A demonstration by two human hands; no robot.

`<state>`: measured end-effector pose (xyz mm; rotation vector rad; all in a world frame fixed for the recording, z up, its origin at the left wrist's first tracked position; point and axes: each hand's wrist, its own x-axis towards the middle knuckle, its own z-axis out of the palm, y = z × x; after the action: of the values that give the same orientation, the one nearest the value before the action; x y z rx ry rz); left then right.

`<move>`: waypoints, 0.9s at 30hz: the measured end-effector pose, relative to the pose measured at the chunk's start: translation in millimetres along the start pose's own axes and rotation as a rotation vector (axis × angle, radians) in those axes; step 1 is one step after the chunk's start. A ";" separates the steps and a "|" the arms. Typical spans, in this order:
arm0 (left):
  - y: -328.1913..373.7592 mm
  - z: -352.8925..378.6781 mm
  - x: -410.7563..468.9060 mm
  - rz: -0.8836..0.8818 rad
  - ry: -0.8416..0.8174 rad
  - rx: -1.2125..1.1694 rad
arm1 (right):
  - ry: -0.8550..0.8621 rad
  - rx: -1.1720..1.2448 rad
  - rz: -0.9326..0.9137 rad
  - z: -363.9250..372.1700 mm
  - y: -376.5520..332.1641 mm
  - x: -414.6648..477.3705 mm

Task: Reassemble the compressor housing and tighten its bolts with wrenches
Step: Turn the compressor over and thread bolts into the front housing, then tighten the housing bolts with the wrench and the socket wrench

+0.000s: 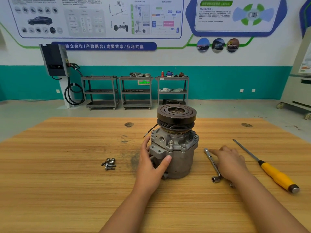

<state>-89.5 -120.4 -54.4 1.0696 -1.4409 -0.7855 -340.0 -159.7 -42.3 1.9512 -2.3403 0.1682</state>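
I am reading the compressor point(175, 148) as standing upright near the middle of the table point(67, 182). Its long axis is running vertical, with the black pulley point(176, 115) facing up and the grey body sitting on the wood. A thin wire point(150, 130) is sticking out from under the pulley toward the left. Three bolts point(183, 146) are sitting in the flange on the near side. The left hand point(151, 165) is gripping the body from the left, thumb lying across the front and fingers curling round the side. The right hand point(230, 162) is lying over the wrench point(212, 163) just right of the compressor, fingers stretched out and not wrapping it; I cannot tell whether it is pressing down. The wrench is lying flat, its shaft running away from me and its socket end nearest. A small heap of loose bolts point(109, 163) is lying to the left, well apart from the compressor. A yellow-handled tool point(269, 172) is lying at the far right, blade pointing away and left. Beyond the table, three carts point(136, 91) are standing against a teal and white wall point(218, 81). The middle and right ones are carrying parts on top, and the right one is also holding white rags on its middle shelf. A charger point(54, 59) with a coiled cable is hanging left of them.
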 end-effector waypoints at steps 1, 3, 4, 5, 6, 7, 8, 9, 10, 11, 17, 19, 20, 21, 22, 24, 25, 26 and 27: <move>-0.1 0.1 0.1 0.004 0.001 -0.002 | -0.001 -0.011 -0.115 1.9 0.3 -2.4; -0.5 0.4 0.2 0.007 0.003 -0.010 | -0.026 -0.016 -0.271 2.4 -0.1 -5.6; -0.7 0.6 0.1 0.006 0.003 -0.013 | -0.023 -0.017 -0.319 1.3 -1.4 -6.1; -0.8 0.7 0.1 0.005 0.004 -0.013 | -0.007 -0.020 -0.363 -0.2 -3.1 -6.5; -0.8 0.7 0.0 0.004 0.004 -0.012 | 0.012 -0.036 -0.410 -1.7 -5.5 -6.6; -0.4 0.8 -0.2 0.000 0.004 -0.011 | 0.030 -0.061 -0.461 -3.2 -8.3 -7.1; 0.3 0.8 -0.6 -0.003 0.005 -0.010 | 0.041 -0.087 -0.511 -4.5 -11.3 -8.3; 1.1 0.7 -1.0 -0.007 0.007 -0.009 | 0.045 -0.109 -0.554 -5.2 -14.3 -10.2; 1.7 0.2 -1.5 -0.009 0.007 -0.008 | 0.043 -0.122 -0.591 -4.8 -16.8 -12.2; 2.0 -0.1 -1.7 -0.009 0.005 -0.009 | 0.040 -0.122 -0.622 -3.6 -18.7 -14.2; 4.1 0.6 -2.0 -0.013 0.003 -0.004 | 0.066 0.006 -0.734 8.2 -11.8 -19.7; 4.5 0.6 -2.3 -0.014 0.006 0.005 | 0.093 0.072 -0.765 7.2 -10.1 -20.5; 4.5 0.7 -2.4 -0.015 0.007 0.010 | 0.133 0.114 -0.777 4.0 -10.2 -20.3; 4.5 0.8 -2.4 -0.017 0.008 0.013 | 0.180 0.166 -0.779 -1.3 -10.9 -19.9; 4.5 0.9 -2.4 -0.019 0.011 0.014 | 0.215 0.223 -0.768 -8.7 -12.2 -20.0; 4.3 0.8 -2.5 -0.023 0.018 0.016 | 0.224 0.316 -0.729 -27.6 -15.6 -22.7; 4.1 1.0 -2.5 -0.022 0.018 0.012 | 0.196 0.350 -0.708 -36.9 -16.4 -25.1; 3.8 1.5 -2.6 -0.020 0.016 0.008 | 0.160 0.381 -0.686 -45.7 -17.0 -28.2; 3.5 2.1 -2.5 -0.017 0.015 0.006 | 0.130 0.423 -0.670 -54.5 -17.7 -32.0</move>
<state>-92.3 -117.0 -52.5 1.0915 -1.4242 -0.7838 -316.8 -123.9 7.7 2.6905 -1.5399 0.7464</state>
